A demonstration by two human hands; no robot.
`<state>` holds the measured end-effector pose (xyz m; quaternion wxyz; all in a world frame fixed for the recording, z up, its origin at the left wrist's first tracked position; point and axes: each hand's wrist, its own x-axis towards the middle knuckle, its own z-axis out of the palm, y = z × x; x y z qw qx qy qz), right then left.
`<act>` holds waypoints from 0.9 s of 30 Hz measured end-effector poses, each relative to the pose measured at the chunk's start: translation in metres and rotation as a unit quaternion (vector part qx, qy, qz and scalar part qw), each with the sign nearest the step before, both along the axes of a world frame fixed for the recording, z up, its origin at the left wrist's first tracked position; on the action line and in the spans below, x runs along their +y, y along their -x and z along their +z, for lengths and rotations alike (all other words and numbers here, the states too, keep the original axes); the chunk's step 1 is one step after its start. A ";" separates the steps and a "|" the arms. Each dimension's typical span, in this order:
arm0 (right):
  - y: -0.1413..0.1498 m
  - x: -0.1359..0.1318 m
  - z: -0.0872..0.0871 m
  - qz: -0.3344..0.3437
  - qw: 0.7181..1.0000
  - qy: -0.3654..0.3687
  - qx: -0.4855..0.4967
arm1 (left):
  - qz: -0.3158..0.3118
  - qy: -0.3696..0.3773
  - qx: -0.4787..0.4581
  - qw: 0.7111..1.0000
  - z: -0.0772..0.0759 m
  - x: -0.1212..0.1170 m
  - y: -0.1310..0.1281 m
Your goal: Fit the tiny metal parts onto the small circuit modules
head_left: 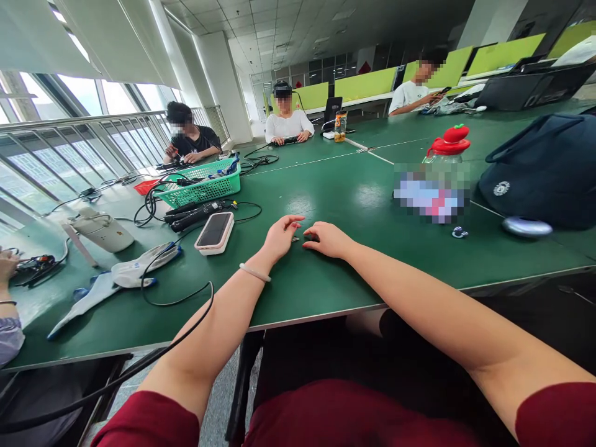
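Both forearms rest over the front edge of the green table point(335, 282), with the hands facing each other. My left hand point(279, 239), below a pale bangle point(254, 272), has its fingers stretched to the right and the thumb apart. Just across a narrow gap is my right hand point(328, 239), its fingers bent and the thumb apart from them, with nothing visible between. A tiny greyish thing point(295, 239) shows by my left thumb; it is too small to name, and I cannot tell whether the thumb touches it.
To the left are a power bank point(215, 233), white-and-blue gloves point(133, 270), a green basket point(205, 186) with cables, and a canister point(102, 228). On the right stand a dark bag point(540, 167) and a red-lidded jar point(449, 146). A cable crosses my left arm. Several people sit around.
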<state>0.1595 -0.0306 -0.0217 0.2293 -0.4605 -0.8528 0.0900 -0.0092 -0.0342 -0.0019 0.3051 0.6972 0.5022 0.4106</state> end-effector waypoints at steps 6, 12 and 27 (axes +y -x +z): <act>0.002 0.001 -0.002 0.007 1.000 -0.007 -0.020 | -0.098 -0.057 -0.039 0.993 0.002 -0.016 -0.018; 0.001 0.000 -0.001 -0.012 1.000 0.003 -0.006 | 0.018 -0.048 0.051 0.997 -0.001 -0.008 -0.003; -0.003 -0.001 0.007 -0.009 0.990 0.001 0.140 | 0.020 -0.014 0.029 0.999 -0.009 0.000 0.002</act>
